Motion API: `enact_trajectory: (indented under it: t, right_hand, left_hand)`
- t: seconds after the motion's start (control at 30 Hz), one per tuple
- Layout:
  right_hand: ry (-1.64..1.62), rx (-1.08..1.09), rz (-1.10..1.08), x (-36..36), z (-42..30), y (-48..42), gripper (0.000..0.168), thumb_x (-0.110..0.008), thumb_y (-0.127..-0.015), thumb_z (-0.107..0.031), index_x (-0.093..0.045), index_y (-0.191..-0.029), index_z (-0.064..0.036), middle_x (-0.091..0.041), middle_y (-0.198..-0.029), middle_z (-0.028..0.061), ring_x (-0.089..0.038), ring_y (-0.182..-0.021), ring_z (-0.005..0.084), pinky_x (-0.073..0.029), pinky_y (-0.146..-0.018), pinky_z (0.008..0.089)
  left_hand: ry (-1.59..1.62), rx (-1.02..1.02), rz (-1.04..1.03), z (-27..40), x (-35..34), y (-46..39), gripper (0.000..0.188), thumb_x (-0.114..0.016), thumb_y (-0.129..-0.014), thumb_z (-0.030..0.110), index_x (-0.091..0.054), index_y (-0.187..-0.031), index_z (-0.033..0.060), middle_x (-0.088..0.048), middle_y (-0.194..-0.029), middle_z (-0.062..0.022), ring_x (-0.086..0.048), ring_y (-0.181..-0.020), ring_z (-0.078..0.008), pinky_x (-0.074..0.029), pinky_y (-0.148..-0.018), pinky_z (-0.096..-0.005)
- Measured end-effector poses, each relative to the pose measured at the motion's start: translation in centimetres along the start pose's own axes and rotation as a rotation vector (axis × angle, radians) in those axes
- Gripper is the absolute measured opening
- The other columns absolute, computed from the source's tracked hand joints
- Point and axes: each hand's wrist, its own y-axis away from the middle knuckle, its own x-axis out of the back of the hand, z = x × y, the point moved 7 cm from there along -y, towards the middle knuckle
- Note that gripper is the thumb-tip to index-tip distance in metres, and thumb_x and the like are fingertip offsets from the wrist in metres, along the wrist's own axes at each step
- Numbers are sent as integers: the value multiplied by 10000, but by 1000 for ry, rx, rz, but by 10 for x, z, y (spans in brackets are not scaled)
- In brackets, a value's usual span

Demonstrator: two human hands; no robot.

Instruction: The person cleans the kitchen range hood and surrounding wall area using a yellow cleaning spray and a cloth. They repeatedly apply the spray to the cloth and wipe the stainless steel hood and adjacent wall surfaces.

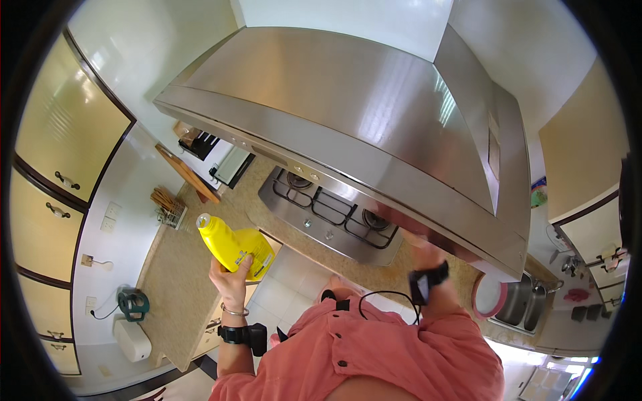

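A yellow plastic bottle (235, 246) with its neck uncapped is gripped in my left hand (231, 280), tilted up and to the left over the counter's inner edge. My right hand (420, 244) reaches up at the right end of the gas hob (321, 220); its fingers are mostly hidden behind the lower edge of the steel range hood (321, 115), so what they touch cannot be seen. The hob has two burners under black pan supports and two knobs at the front.
A wire basket of chopsticks (173, 215), a wooden cutting board (188, 173) and a green electric kettle (134, 305) stand along the left counter (185, 280). At right, a pink-rimmed basin (489, 296) rests beside the steel sink (519, 303). The hood juts out over the hob.
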Motion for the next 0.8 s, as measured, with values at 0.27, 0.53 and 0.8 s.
enact_trajectory:
  t: [0.27, 0.53, 0.8]
  right_hand:
    - [-1665, -648, 403, 54, 24, -125, 372, -469, -912, -249, -481, -1221, -42, -507, -1238, 116, -496, -1133, 253, -448, -924, 365]
    - [-1797, -638, 261, 13, 90, 39, 398, -462, -919, -278, -472, -1236, -36, -523, -1229, 123, -512, -1121, 248, -451, -920, 366]
    - [-2124, -971, 122, 30, 191, 143, 426, -455, -926, -306, -464, -1251, -30, -540, -1220, 130, -527, -1109, 244, -454, -916, 368]
  left_hand:
    - [17, -8, -86, 6, -21, -2, 341, -739, -729, 44, -568, -1010, -50, -645, -916, -85, -606, -803, -139, -501, -730, -280]
    - [-9, -55, -200, 16, -46, -4, 335, -741, -734, 37, -571, -1010, -49, -647, -903, -75, -595, -786, -132, -490, -718, -269]
    - [258, -55, -241, 32, -54, -2, 375, -731, -733, -2, -555, -1062, -45, -619, -974, -76, -583, -843, -139, -488, -763, -288]
